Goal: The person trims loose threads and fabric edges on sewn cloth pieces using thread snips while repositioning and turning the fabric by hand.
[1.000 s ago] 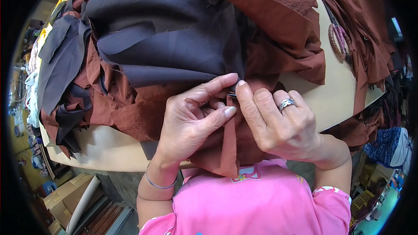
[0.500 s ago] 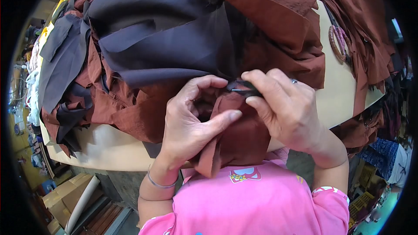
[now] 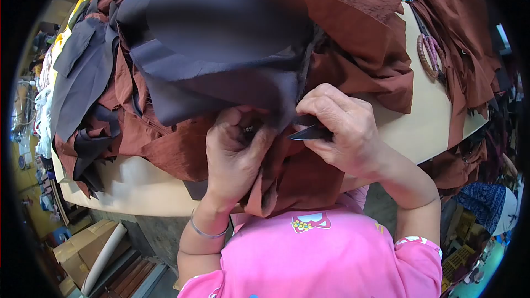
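Note:
My left hand (image 3: pixel 234 157) is closed, with thumb and fingers pinching an edge of the dark navy-grey cloth (image 3: pixel 221 88) just above my lap. In my right hand (image 3: pixel 345 132) sit small black thread snips (image 3: pixel 310 132), their pointed blade aimed left at the cloth; the rest is hidden in the palm. The right fingertips are close to the dark cloth's edge, and I cannot tell whether they also pinch it. Reddish-brown cloth (image 3: pixel 309 179) hangs below both hands over the table edge to my lap.
Piles of brown cloth (image 3: pixel 364 44) and dark strips (image 3: pixel 83 88) cover much of the pale table (image 3: pixel 425 110). Scissors with wrapped handles (image 3: pixel 429 58) lie at right. A cardboard box (image 3: pixel 91 248) and a pale tube (image 3: pixel 105 256) stand below left.
The dark cloth has been pulled up toward me, between my hands. My left hand has closed from a wider curl into a pinch. The right hand, with the snips, has shifted slightly left and down.

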`<action>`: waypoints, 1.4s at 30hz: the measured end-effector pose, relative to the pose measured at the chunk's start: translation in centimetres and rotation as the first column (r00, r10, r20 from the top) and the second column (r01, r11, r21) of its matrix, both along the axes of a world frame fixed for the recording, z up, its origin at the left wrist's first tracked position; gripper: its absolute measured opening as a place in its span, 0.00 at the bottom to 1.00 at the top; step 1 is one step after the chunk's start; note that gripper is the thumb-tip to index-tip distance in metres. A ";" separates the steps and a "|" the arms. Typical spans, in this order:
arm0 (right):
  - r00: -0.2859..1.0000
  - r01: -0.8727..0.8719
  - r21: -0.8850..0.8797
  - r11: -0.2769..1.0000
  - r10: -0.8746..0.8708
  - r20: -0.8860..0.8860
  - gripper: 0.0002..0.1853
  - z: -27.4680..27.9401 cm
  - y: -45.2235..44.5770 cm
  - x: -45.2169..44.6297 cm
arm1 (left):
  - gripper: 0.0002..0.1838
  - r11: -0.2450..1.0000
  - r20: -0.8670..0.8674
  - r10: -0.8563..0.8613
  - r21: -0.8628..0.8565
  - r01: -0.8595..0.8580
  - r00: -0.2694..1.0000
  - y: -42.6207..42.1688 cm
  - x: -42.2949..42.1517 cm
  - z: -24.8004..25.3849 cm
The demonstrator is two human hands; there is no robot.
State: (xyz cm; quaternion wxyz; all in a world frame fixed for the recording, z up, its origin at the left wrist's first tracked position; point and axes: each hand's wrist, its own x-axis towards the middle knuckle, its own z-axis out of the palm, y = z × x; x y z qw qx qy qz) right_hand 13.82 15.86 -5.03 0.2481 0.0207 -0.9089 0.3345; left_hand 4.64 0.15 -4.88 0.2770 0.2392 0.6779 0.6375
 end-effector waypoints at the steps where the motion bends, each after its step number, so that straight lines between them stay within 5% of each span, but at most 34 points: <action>1: 1.000 -0.003 0.049 0.999 0.004 -0.024 0.19 -0.1 0.0 -0.1 | 0.09 0.997 -0.083 0.003 -0.076 -0.010 0.997 -0.1 0.0 -0.1; 2: 0.999 0.008 0.078 0.997 -0.004 -0.046 0.19 -0.3 -0.1 -0.3 | 0.10 0.998 -0.406 -0.019 -0.065 -0.008 0.914 -0.6 -0.2 -0.6; 4: 0.996 0.031 0.136 0.990 -0.018 -0.092 0.17 -0.6 -0.2 -0.5 | 0.11 0.998 -0.579 -0.021 -0.067 -0.021 0.815 -0.6 -0.3 -1.3; 10: 0.987 0.060 0.279 0.958 -0.014 -0.163 0.11 -0.9 -0.5 -0.5 | 0.11 0.997 -0.784 -0.029 -0.066 -0.037 0.620 -1.5 -0.3 -2.3; 13: 0.988 0.010 0.270 0.963 0.031 -0.148 0.23 -0.4 -0.8 -0.2 | 0.10 0.997 -0.633 0.004 -0.053 -0.048 0.774 -1.9 0.3 -2.1; 14: 0.987 0.011 0.264 0.965 0.033 -0.160 0.22 -0.3 -0.8 -0.2 | 0.10 0.997 -0.210 0.073 0.044 -0.065 0.975 -1.8 1.1 -1.7; 15: 0.984 0.012 0.259 0.966 0.034 -0.174 0.22 -0.3 -0.8 -0.2 | 0.10 0.966 0.276 0.146 0.169 -0.197 0.950 -1.6 2.0 -1.5; 17: 0.980 0.009 0.248 0.969 0.041 -0.194 0.21 -0.3 -0.6 -0.2 | 0.10 0.910 0.647 0.155 0.200 -0.362 0.746 -1.1 2.3 -1.1; 18: 0.979 0.004 0.241 0.971 0.046 -0.200 0.20 -0.4 -0.6 -0.2 | 0.10 0.937 0.579 0.121 0.201 -0.285 0.806 -0.8 2.5 -1.2; 19: 0.977 -0.002 0.234 0.972 0.052 -0.206 0.19 -0.5 -0.5 -0.1 | 0.11 1.000 -0.003 0.002 -0.024 -0.002 1.000 -0.6 2.2 -1.5; 20: 0.972 -0.021 0.201 0.979 0.067 -0.226 0.18 -0.4 -0.4 -0.1 | 0.11 0.958 -0.580 -0.130 -0.282 -0.049 0.804 -0.4 1.8 -1.7; 22: 0.958 -0.063 0.139 0.988 0.098 -0.268 0.16 -0.1 -0.2 0.1 | 0.15 0.953 -0.621 0.095 -0.168 -0.251 0.778 -2.9 -0.9 -5.3; 24: 0.951 -0.068 0.109 0.992 0.098 -0.294 0.14 0.0 0.3 0.6 | 0.18 0.819 -0.142 0.574 0.100 -0.565 0.807 -3.2 -2.9 -2.8; 26: 0.954 -0.046 0.087 0.995 0.070 -0.292 0.14 0.7 0.7 1.5 | 0.20 0.697 -0.299 0.715 0.229 -0.680 0.632 -1.7 -5.6 4.9; 27: 0.953 -0.034 0.074 0.997 0.054 -0.299 0.15 0.7 0.9 2.0 | 0.20 0.701 -0.140 0.682 0.403 -0.588 0.717 -3.1 -9.3 7.7; 29: 0.950 -0.007 0.046 0.999 0.021 -0.312 0.18 0.4 1.4 3.1 | 0.19 0.482 0.228 0.752 0.450 -0.752 0.618 -0.7 -9.6 15.3; 30: 0.957 0.012 0.037 0.999 -0.001 -0.292 0.18 0.6 1.7 3.7 | 0.19 0.486 0.220 0.734 0.490 -0.723 0.642 -0.7 -10.3 17.7; 33: 0.969 0.054 -0.060 0.997 -0.067 -0.238 0.18 0.4 2.8 4.9 | 0.18 0.836 -0.294 0.519 0.370 -0.405 0.803 -0.4 -11.7 20.2; 35: 0.972 0.080 -0.167 0.983 -0.113 -0.203 0.18 0.8 3.2 5.2 | 0.18 0.993 -0.719 0.016 -0.072 -0.098 0.695 1.1 -12.0 20.0; 38: 0.955 0.101 -0.255 0.962 -0.165 -0.246 0.15 1.8 3.2 5.4 | 0.19 0.768 -0.728 -0.640 -0.611 0.192 0.245 5.3 -10.6 17.1; 40: 0.945 0.092 -0.277 0.956 -0.171 -0.277 0.14 2.1 3.1 5.8 | 0.20 0.621 -0.632 -0.774 -0.740 0.258 0.049 6.8 -8.6 13.1; 42: 0.941 0.101 -0.312 0.945 -0.192 -0.279 0.12 2.4 3.3 6.3 | 0.22 0.627 -0.655 -0.755 -0.729 0.274 -0.016 7.0 -6.7 9.4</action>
